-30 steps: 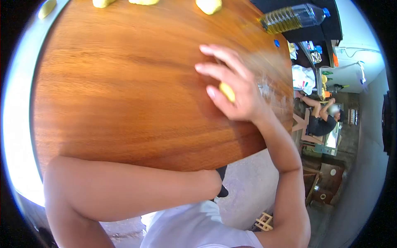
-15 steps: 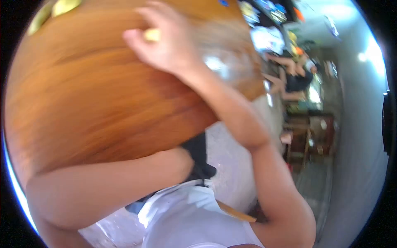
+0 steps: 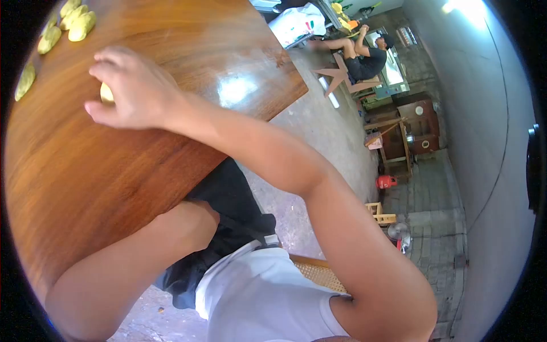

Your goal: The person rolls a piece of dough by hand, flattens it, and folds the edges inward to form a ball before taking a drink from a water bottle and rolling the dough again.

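My right hand point(image 3: 134, 88) is over the wooden table point(image 3: 142, 154), its fingers and thumb curled around a pale yellow piece point(image 3: 106, 94). Most of that piece is hidden by the hand. Beyond it, several oblong yellow pieces point(image 3: 81, 27) lie grouped on the table at the upper left. One more yellow piece point(image 3: 25, 81) lies apart from them near the left edge of the view. My left forearm crosses at the lower left, and my left hand point(image 3: 196, 228) rests by my dark shorts at the table edge. The fingers of that hand are hidden.
A table corner point(image 3: 306, 89) juts out at the right. Past it, another person point(image 3: 367, 65) sits on a wooden chair. A white plastic bag point(image 3: 299, 25) is at the top, and a red gas cylinder point(image 3: 386, 181) stands by the wall.
The view has turned and sharpened. In it, my right hand with the yellow piece has shifted left and slightly down. More yellow pieces now show at the upper left.
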`<move>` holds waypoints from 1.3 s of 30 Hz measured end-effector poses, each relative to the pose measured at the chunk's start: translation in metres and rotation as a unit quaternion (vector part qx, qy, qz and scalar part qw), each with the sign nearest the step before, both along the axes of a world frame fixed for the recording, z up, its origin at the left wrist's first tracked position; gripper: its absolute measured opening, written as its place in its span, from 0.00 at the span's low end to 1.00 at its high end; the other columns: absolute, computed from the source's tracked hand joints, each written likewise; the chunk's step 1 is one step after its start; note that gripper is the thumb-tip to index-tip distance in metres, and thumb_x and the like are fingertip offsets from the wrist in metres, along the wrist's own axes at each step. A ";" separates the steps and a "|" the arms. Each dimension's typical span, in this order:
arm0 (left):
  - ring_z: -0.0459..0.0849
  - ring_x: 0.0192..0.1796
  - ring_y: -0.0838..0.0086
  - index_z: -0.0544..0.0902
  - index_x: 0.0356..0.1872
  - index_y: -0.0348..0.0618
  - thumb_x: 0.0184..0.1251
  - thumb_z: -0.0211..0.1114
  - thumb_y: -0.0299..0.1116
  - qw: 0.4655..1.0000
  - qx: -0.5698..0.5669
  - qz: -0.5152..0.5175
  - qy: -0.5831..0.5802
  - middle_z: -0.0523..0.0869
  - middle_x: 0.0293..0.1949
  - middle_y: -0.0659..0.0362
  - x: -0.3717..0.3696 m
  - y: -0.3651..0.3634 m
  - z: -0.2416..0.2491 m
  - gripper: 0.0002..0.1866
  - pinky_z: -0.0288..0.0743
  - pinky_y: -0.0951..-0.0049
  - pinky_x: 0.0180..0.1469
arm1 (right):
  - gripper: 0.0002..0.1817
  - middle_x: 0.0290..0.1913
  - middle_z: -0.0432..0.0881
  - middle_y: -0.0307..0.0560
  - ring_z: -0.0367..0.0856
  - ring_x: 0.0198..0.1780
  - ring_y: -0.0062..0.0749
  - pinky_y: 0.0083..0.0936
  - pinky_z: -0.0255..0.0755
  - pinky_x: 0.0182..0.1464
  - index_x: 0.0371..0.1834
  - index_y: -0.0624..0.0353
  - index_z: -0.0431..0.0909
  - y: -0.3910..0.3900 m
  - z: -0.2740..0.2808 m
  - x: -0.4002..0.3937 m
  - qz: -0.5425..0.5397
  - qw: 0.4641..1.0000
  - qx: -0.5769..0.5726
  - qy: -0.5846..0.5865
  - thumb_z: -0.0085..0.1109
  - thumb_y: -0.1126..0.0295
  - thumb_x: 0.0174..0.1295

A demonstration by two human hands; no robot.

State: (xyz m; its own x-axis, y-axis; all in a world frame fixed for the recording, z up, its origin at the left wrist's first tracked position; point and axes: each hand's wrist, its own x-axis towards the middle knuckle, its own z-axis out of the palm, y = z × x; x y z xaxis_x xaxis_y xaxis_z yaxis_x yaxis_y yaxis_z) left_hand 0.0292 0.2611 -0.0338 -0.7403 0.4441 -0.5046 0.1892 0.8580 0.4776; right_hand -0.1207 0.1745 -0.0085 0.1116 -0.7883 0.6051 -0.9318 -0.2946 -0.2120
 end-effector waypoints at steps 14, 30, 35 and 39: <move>0.90 0.54 0.50 0.91 0.44 0.38 0.59 0.67 0.28 0.999 0.019 -0.003 -0.050 0.91 0.48 0.42 -0.010 0.003 0.009 0.13 0.85 0.53 0.55 | 0.24 0.47 0.83 0.55 0.83 0.52 0.55 0.45 0.80 0.56 0.59 0.55 0.83 0.057 0.062 -0.024 0.087 0.981 0.143 0.099 0.72 0.64 0.58; 0.91 0.51 0.49 0.92 0.43 0.37 0.57 0.66 0.26 0.998 0.053 0.045 0.003 0.91 0.45 0.43 -0.004 0.014 -0.007 0.13 0.86 0.52 0.51 | 0.23 0.61 0.82 0.60 0.83 0.59 0.56 0.42 0.78 0.63 0.54 0.54 0.88 -0.029 0.008 -0.013 0.114 0.992 0.054 -0.009 0.71 0.54 0.60; 0.91 0.52 0.50 0.92 0.43 0.37 0.57 0.66 0.27 0.999 0.024 -0.043 0.014 0.91 0.47 0.43 -0.004 0.004 0.011 0.13 0.85 0.52 0.53 | 0.21 0.69 0.78 0.61 0.78 0.69 0.57 0.46 0.72 0.71 0.56 0.51 0.88 0.023 0.012 -0.002 0.105 0.990 0.085 -0.028 0.69 0.58 0.60; 0.90 0.53 0.50 0.91 0.43 0.37 0.57 0.66 0.27 0.998 0.057 -0.027 0.015 0.91 0.49 0.42 -0.004 0.000 0.016 0.14 0.85 0.52 0.55 | 0.21 0.74 0.76 0.54 0.73 0.75 0.54 0.48 0.69 0.74 0.61 0.51 0.84 0.019 0.016 -0.052 0.182 0.973 0.144 0.002 0.67 0.60 0.66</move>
State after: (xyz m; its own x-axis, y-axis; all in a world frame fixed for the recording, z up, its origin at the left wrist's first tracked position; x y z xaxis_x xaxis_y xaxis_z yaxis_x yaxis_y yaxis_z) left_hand 0.0256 0.2611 -0.0174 -0.7271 0.5381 -0.4264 0.2498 0.7858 0.5657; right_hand -0.1730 0.1933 0.0077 0.4171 -0.8329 0.3637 -0.7781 -0.5341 -0.3308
